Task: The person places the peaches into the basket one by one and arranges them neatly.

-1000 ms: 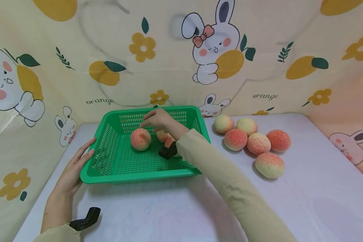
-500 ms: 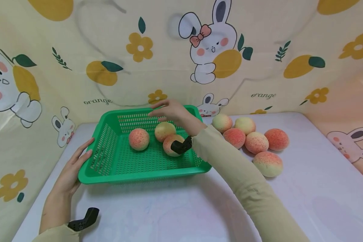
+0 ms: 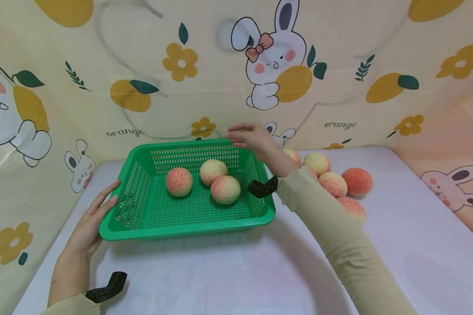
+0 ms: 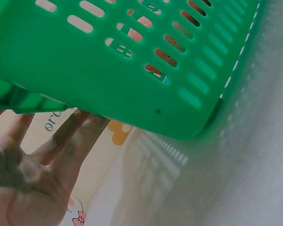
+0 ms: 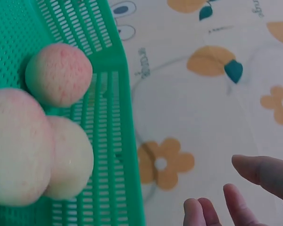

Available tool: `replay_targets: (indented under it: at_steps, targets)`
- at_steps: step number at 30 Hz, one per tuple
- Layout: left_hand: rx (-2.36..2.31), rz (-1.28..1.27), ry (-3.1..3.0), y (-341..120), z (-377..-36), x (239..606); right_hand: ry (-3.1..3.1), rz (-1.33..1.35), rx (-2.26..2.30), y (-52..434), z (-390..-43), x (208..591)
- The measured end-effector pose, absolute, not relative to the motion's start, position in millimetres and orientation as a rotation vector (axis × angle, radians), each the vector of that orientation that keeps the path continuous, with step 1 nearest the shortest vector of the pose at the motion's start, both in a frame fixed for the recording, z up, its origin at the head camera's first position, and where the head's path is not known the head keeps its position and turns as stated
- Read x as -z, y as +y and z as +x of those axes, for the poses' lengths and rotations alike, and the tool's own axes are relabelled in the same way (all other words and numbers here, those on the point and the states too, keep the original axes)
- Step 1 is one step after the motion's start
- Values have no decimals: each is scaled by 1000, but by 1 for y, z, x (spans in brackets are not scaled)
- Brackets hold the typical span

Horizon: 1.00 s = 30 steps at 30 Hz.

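Observation:
A green plastic basket (image 3: 189,227) with slotted walls holds a pinkish peach (image 3: 179,182) towards its left. Two paler peaches, one in front (image 3: 225,190) and one behind (image 3: 213,172), lie close together right of it. My left hand (image 3: 87,225) rests against the basket's left rim; its outstretched fingers (image 4: 73,141) reach the rim's underside in the left wrist view. My right hand (image 3: 256,139) hovers over the back right corner, fingers loosely extended, holding nothing. In the right wrist view, its fingertips (image 5: 195,213) are apart from the basket and peaches.
Right of the basket, several peaches sit grouped on the white table (image 3: 402,218), including a deep red one (image 3: 357,181) and a pale one (image 3: 317,163). The right forearm partly covers the group. A cloth backdrop (image 3: 217,65) printed with rabbits rises behind the table.
My right hand has moved right, from above the peaches in the basket to its back right corner, uncovering the two paler peaches. My left hand stays at the rim.

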<state>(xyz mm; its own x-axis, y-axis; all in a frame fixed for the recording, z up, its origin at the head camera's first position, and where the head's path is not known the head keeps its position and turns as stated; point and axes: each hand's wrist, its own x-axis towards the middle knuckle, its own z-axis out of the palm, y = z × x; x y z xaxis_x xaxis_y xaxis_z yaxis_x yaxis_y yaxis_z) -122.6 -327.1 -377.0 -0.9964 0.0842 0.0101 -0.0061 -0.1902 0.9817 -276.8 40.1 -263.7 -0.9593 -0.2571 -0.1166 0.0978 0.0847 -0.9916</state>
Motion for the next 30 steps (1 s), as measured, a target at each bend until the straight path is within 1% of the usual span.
replay_targets:
  at_steps: [10,20,30]
  targets:
    - [-2369,83,1974,-327,-123,377,2295,-69,1827,80,-278,274]
    - [-2371,72,1950,-328,-123,378,2348,-12,1934,100,-283,293]
    - [-2364,80,1955,-329,-122,378,2467,116,1813,119,-292,309]
